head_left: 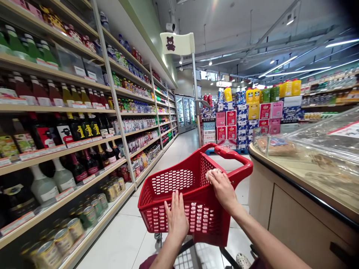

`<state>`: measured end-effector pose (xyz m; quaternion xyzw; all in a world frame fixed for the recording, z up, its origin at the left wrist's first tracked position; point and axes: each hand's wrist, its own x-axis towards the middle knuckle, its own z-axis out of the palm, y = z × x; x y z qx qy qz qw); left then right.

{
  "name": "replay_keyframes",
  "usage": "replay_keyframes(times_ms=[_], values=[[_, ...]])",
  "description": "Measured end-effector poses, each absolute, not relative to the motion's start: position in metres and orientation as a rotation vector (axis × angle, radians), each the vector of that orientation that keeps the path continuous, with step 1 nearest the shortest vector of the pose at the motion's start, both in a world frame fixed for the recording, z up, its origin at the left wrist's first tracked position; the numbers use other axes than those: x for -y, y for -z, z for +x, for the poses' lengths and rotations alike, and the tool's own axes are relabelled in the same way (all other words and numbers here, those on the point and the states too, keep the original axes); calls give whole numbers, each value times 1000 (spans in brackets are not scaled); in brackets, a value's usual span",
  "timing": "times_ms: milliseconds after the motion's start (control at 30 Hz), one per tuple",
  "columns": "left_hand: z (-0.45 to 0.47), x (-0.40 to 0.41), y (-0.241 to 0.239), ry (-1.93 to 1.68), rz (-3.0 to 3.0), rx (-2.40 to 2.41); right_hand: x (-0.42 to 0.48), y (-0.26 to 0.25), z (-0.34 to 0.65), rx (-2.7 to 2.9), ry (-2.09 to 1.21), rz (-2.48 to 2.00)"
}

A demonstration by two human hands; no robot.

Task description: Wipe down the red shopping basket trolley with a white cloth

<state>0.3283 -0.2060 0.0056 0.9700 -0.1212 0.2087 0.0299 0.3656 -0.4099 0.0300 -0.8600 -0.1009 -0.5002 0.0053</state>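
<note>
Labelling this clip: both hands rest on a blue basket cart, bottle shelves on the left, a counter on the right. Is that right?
The basket cart is red, not blue, as the head view shows. The left hand and right hand do rest on it, shelves left, counter right.

Supermarket aisle under bright strip lights

A pale tiled floor (123, 235) runs between tall shelves (56, 149) of bottles and cans on the left and a glass-topped counter (308, 168) on the right. Ahead, stacked cartons (241, 119) carry juice jugs. Glass-door fridges (185, 112) close the far end, and a bear flag (176, 43) stands below the dark ceiling (238, 30).
</note>
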Motion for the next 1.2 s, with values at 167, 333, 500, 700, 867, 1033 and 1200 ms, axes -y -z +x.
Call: replay_keyframes(times_ms=[167,333,500,700,867,1033,1200], values=[[328,219,-9,-599,2999,446,381,-25,364,478,1517,-2685],[331,220,-15,-615,3024,480,387,-31,364,342,1505,-2721],[342,224,-16,-678,3018,565,381,-21,365,424,1510,-2699],[345,214,-11,-595,3041,536,388,-25,364,418,1515,-2690],[344,211,-7,-590,3071,483,356,-15,365,408,1547,-2628],[343,191,-6,-615,3095,412,346,-12,368,541,1485,-2630],[341,180,-2,-629,3065,412,343,-9,366,407,1466,-2600]])
